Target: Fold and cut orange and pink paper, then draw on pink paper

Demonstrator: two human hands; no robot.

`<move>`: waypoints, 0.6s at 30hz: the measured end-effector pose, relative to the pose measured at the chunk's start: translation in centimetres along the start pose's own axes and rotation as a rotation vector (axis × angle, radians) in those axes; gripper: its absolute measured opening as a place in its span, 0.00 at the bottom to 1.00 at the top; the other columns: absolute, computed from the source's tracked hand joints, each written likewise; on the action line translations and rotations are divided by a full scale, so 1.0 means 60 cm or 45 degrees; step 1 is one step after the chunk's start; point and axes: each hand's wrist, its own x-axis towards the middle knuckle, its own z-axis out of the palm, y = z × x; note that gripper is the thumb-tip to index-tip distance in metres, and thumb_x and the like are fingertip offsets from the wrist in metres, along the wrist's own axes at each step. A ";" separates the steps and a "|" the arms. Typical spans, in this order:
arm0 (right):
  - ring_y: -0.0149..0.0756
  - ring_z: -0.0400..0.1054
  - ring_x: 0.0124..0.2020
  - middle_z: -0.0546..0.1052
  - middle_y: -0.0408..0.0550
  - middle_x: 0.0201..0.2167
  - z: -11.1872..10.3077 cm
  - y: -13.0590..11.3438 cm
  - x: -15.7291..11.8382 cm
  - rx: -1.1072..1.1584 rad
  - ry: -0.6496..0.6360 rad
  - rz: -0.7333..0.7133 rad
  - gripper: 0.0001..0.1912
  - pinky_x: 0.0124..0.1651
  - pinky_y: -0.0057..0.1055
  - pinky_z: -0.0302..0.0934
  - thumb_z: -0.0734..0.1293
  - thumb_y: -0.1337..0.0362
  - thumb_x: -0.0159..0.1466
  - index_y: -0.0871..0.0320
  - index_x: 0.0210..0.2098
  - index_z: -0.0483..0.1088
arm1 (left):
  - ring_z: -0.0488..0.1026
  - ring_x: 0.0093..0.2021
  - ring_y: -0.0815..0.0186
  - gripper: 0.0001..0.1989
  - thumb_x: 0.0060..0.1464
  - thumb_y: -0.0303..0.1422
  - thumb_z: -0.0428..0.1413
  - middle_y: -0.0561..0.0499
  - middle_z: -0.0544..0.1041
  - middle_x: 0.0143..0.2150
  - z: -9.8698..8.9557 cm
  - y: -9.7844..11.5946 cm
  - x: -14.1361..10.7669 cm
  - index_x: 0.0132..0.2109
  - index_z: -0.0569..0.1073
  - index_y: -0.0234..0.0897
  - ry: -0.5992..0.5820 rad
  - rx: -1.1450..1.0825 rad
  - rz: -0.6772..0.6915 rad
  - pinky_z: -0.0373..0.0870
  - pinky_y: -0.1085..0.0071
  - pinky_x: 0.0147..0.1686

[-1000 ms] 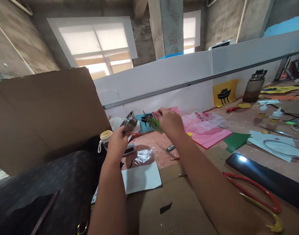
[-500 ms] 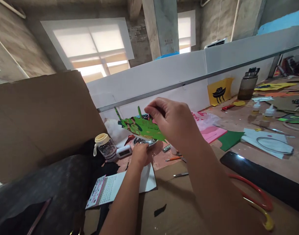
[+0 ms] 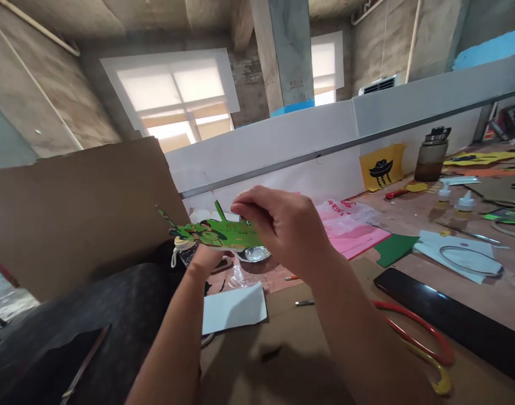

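A green printed cut-out point(image 3: 223, 232) with uneven edges and thin upright strips hangs in front of me, showing pictured figures. My right hand point(image 3: 278, 225) is closed in a pinch at its right end. Behind and below the cut-out is my left hand point(image 3: 206, 260), its fingers hidden, so what it holds, if anything, does not show. Close to it is a clear jar with a cream lid point(image 3: 184, 245), partly covered. A shiny metal bowl point(image 3: 257, 255) stands just right of my left hand. Beneath lies a pale sheet point(image 3: 236, 308) on the cardboard.
At right lie a black phone-like slab point(image 3: 447, 315), red-handled scissors point(image 3: 426, 332), pink sheets point(image 3: 362, 242) and a green sheet point(image 3: 396, 247). Small glue bottles point(image 3: 465, 201) and a dark water bottle point(image 3: 431, 154) stand farther back. A cardboard panel point(image 3: 80, 208) rises at left.
My left hand has moved left from the metal bowl toward the jar. My right hand has shifted left and slightly down with the green cut-out. The view has tilted and turned slightly.
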 end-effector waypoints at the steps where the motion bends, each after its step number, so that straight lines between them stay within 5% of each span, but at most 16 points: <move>1: 0.28 0.72 0.32 0.80 0.42 0.32 0.001 -0.006 -0.001 -0.006 0.017 -0.072 0.10 0.38 0.26 0.60 0.63 0.64 0.71 0.59 0.37 0.74 | 0.75 0.49 0.57 0.16 0.64 0.36 0.57 0.44 0.73 0.56 -0.017 -0.008 -0.010 0.56 0.71 0.37 -0.082 -0.068 0.000 0.76 0.55 0.46; 4: 0.30 0.72 0.34 0.80 0.44 0.33 0.011 -0.031 -0.010 0.019 -0.035 -0.273 0.10 0.39 0.28 0.61 0.62 0.64 0.72 0.61 0.38 0.74 | 0.76 0.46 0.59 0.18 0.66 0.41 0.53 0.43 0.75 0.53 -0.065 -0.040 -0.050 0.56 0.71 0.36 -0.293 -0.275 -0.068 0.76 0.57 0.44; 8: 0.32 0.70 0.34 0.79 0.45 0.33 0.034 -0.063 -0.063 0.066 -0.278 -0.612 0.13 0.37 0.30 0.61 0.58 0.69 0.72 0.61 0.37 0.73 | 0.78 0.46 0.53 0.46 0.61 0.61 0.24 0.35 0.78 0.52 -0.135 -0.067 -0.114 0.59 0.71 0.34 -0.451 -0.478 -0.066 0.75 0.58 0.42; 11: 0.34 0.67 0.28 0.79 0.50 0.34 0.039 -0.070 -0.147 -0.029 -0.469 -1.026 0.11 0.29 0.33 0.58 0.60 0.69 0.69 0.63 0.38 0.75 | 0.79 0.45 0.51 0.46 0.56 0.67 0.34 0.36 0.76 0.58 -0.164 -0.075 -0.164 0.61 0.72 0.38 -0.652 -0.527 -0.052 0.75 0.59 0.38; 14: 0.37 0.70 0.34 0.79 0.55 0.41 0.020 -0.069 -0.245 -0.050 -0.913 -1.069 0.12 0.35 0.35 0.62 0.60 0.69 0.68 0.65 0.43 0.74 | 0.79 0.46 0.55 0.34 0.49 0.50 0.63 0.45 0.74 0.62 -0.141 -0.092 -0.210 0.62 0.71 0.48 -0.879 -0.448 0.000 0.75 0.63 0.39; 18: 0.38 0.69 0.33 0.79 0.56 0.41 -0.016 -0.072 -0.330 -0.006 -1.240 -0.734 0.14 0.33 0.35 0.61 0.59 0.61 0.71 0.62 0.42 0.73 | 0.78 0.48 0.55 0.26 0.45 0.34 0.65 0.47 0.81 0.51 -0.063 -0.125 -0.246 0.54 0.78 0.43 -0.869 -0.303 0.066 0.73 0.64 0.47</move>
